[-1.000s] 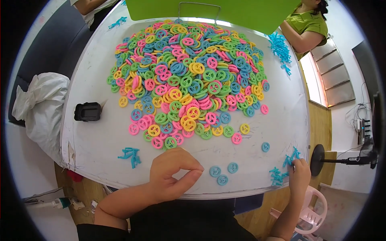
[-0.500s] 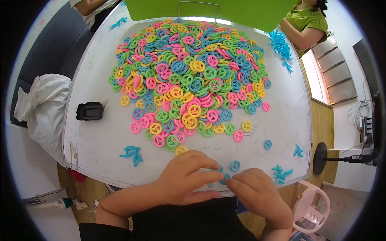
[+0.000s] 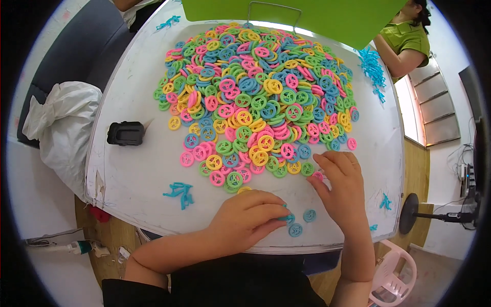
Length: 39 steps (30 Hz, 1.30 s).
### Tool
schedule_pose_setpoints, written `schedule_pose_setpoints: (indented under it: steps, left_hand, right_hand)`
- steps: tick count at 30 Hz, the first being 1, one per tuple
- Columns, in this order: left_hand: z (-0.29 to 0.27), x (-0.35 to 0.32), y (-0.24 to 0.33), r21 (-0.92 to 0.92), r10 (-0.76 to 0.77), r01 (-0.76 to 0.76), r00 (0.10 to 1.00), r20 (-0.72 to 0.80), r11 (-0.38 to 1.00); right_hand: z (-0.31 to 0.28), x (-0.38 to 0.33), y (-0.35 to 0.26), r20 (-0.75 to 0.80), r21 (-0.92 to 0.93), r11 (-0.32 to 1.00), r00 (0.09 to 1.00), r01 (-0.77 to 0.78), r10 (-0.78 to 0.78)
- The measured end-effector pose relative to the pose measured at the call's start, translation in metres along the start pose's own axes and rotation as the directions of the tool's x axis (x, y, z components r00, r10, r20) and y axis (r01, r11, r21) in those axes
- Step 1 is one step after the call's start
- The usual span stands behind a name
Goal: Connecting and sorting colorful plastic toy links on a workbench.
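My left hand [image 3: 249, 217] is closed near the table's front edge, pinching a small blue toy wheel [image 3: 288, 219] seen nearly edge-on; the fingertips hide part of it. Just right of it, two more blue wheels, one upper [image 3: 309, 215] and one lower [image 3: 295, 230], lie flat. My right hand [image 3: 340, 187] reaches over the near right side of a large heap of spoked plastic wheels [image 3: 250, 102] in pink, yellow, green and blue. Its thumb and fingers are apart around a partly hidden pink wheel [image 3: 318, 176], beside a green wheel [image 3: 307, 169].
Small blue plastic sticks lie in clusters at left [image 3: 180, 194], right [image 3: 385, 201] and far right [image 3: 372, 69]. A black tray-like holder [image 3: 126, 133] sits on the left. A green board [image 3: 291, 20] stands behind the heap; a person in green [image 3: 409, 48] sits beyond it.
My right hand has moved from beside the left hand, up and away to the heap's near edge, and its fingers have parted. The view has shifted slightly. The left hand still pinches a blue wheel.
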<state>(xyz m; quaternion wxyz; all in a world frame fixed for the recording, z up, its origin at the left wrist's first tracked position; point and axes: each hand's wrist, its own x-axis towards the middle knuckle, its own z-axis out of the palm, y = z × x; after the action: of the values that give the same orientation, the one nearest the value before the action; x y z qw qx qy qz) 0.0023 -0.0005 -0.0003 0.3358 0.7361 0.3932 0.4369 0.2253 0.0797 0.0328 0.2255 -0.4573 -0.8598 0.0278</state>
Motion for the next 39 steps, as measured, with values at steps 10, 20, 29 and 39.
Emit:
schedule_pose_setpoints:
  steps: [10, 20, 29, 39]
  left_hand:
    - [-0.005, 0.0, 0.002, -0.087, -0.173, 0.165, 0.979, -0.105, 0.983]
    - [-0.001, -0.004, -0.003, -0.092, -0.167, 0.156, 0.978, -0.127, 0.983]
    - [-0.001, -0.005, -0.003, -0.045, -0.158, 0.153, 0.978, -0.137, 0.987]
    - [0.002, -0.006, 0.004, 0.309, 0.131, -0.056, 0.965, -0.226, 0.949]
  right_hand:
    - [0.022, -0.008, 0.012, 0.033, -0.061, 0.988, 0.989, 0.143, -0.141]
    - [0.001, -0.033, -0.04, 0.455, 0.881, 0.041, 0.869, -0.471, 0.195]
    - [0.021, -0.049, -0.051, 0.501, 0.865, -0.191, 0.78, -0.464, 0.375]
    - [0.038, -0.058, -0.079, 0.399, 0.912, -0.322, 0.74, -0.255, 0.541]
